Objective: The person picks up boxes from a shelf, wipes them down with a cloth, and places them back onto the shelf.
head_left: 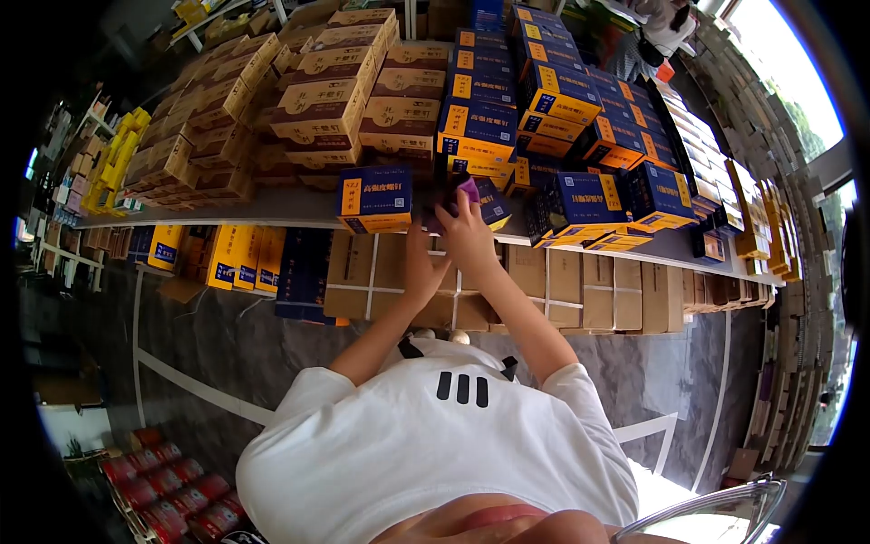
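My right hand (468, 238) is closed around a crumpled purple cloth (468, 190) at the front of the shelf. Part of the cloth is hidden by my fingers. Just left of it and lower, my left hand (422, 265) is at the shelf edge, thumb apart from its fingers; I see nothing held in it. A blue and orange screw box (375, 199) stands upright to the left of my hands. Another blue box (492, 205) sits tilted right behind my right hand, partly covered by it and the cloth.
Brown cartons (317, 113) are stacked at the back left, blue and orange boxes (478, 127) at the back middle and right. Tied brown cartons (562, 286) fill the space under the shelf edge (281, 220). A person (666, 32) is at the far right.
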`<state>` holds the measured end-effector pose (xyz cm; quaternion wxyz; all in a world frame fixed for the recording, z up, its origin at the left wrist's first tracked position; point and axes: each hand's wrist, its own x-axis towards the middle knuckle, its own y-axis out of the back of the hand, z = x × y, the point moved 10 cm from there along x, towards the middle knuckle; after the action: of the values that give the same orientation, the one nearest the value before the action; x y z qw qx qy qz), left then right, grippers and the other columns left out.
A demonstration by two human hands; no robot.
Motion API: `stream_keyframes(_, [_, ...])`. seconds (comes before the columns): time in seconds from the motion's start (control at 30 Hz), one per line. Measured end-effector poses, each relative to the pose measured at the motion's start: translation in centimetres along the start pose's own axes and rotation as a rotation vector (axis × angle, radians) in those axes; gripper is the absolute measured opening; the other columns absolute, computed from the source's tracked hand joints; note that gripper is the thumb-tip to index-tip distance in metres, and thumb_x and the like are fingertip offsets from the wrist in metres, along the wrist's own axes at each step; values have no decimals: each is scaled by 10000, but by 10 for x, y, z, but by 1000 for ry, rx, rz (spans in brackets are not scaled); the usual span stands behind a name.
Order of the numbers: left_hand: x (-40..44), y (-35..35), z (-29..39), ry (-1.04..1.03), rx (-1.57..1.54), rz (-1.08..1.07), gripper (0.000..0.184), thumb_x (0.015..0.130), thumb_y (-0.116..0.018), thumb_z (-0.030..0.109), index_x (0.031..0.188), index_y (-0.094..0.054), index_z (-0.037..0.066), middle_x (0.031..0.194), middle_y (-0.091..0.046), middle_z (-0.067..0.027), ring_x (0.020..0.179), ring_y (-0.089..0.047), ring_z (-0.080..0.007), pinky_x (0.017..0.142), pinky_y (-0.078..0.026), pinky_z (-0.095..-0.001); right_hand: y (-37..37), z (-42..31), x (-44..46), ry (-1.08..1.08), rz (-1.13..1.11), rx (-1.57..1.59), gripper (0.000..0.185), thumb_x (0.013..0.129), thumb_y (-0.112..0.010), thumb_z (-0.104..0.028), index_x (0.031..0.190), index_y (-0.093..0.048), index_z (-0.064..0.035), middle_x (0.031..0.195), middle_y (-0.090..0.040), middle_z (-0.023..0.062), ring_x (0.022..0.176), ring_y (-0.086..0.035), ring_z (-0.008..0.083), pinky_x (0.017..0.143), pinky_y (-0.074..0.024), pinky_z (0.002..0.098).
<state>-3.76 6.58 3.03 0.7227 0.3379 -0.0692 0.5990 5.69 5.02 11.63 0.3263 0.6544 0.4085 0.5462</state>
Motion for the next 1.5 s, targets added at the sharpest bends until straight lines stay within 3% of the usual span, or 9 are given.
stream_keyframes(0.27, [17, -26, -22, 152, -239, -110, 1031, 681, -852, 211, 1460, -223, -34, 1344, -414, -225, 1136, -512, -308, 885, -477, -362, -2, 28, 4, -12, 78, -110, 175, 758, -652, -116, 931, -629, -120, 931, -575, 100, 874, -618, 270, 574, -563, 326])
stream_keyframes(0.37, [21, -33, -30, 192, -153, -192, 1078, 672, -876, 241, 1474, -209, -29, 1144, -513, -123, 806, -540, -136, 625, -468, -249, 5, 70, -3, -256, 41, -178, 109, 761, -649, -112, 851, -588, -113, 862, -543, 97, 842, -631, 275, 605, -570, 362])
stream_keyframes(0.6, [32, -38, -37, 217, -406, -236, 1006, 607, -883, 236, 1402, -317, -7, 1000, -543, -109, 714, -539, -150, 571, -455, -277, -3, -6, 9, 62, -54, 144, 271, 766, -660, -131, 1035, -632, -112, 912, -549, 145, 892, -619, 317, 678, -548, 401])
stream_keyframes(0.7, [36, -13, 11, -358, 28, -35, 954, 588, -877, 175, 1361, -349, -9, 969, -557, -86, 654, -515, -133, 542, -445, -271, -25, 5, 23, -55, -70, 43, 315, 759, -655, -114, 1074, -644, -126, 898, -554, 153, 811, -646, 316, 636, -555, 389])
stream_keyframes(0.77, [34, -32, -24, 135, -323, -234, 975, 592, -885, 168, 1378, -336, -7, 1004, -567, -90, 667, -524, -132, 541, -443, -273, -29, 22, 27, -102, -53, 9, 282, 763, -644, -110, 1045, -644, -120, 888, -557, 158, 765, -654, 319, 610, -555, 387])
stream_keyframes(0.9, [24, -34, -39, 397, -157, -338, 1035, 608, -896, 200, 1411, -278, -10, 1140, -545, -128, 741, -556, -135, 564, -459, -275, -14, 69, 22, -282, -53, -279, 34, 838, -580, -129, 845, -596, -100, 859, -564, 134, 683, -671, 260, 507, -551, 325])
stream_keyframes(1.03, [32, -28, -28, 244, -175, -231, 1056, 600, -899, 208, 1414, -267, -19, 1135, -544, -164, 657, -542, -140, 550, -451, -287, -15, 73, 23, -229, -107, -310, 57, 830, -593, -128, 857, -619, -86, 829, -566, 126, 643, -679, 242, 502, -551, 297])
stream_keyframes(1.23, [25, -39, -46, 415, -160, -371, 1095, 578, -911, 258, 1415, -266, -26, 1238, -494, -214, 1083, -562, -282, 840, -500, -337, -23, 18, 20, -29, -62, -117, 96, 766, -624, -110, 858, -623, -84, 821, -568, 135, 656, -677, 269, 516, -550, 314])
stream_keyframes(1.5, [25, -27, -18, 392, -40, -322, 1080, 612, -898, 295, 1418, -258, -30, 1170, -513, -178, 775, -555, -182, 636, -472, -295, -21, 95, 40, -270, -32, -176, 78, 793, -639, -135, 810, -637, -58, 810, -633, 162, 665, -691, 289, 530, -560, 331])
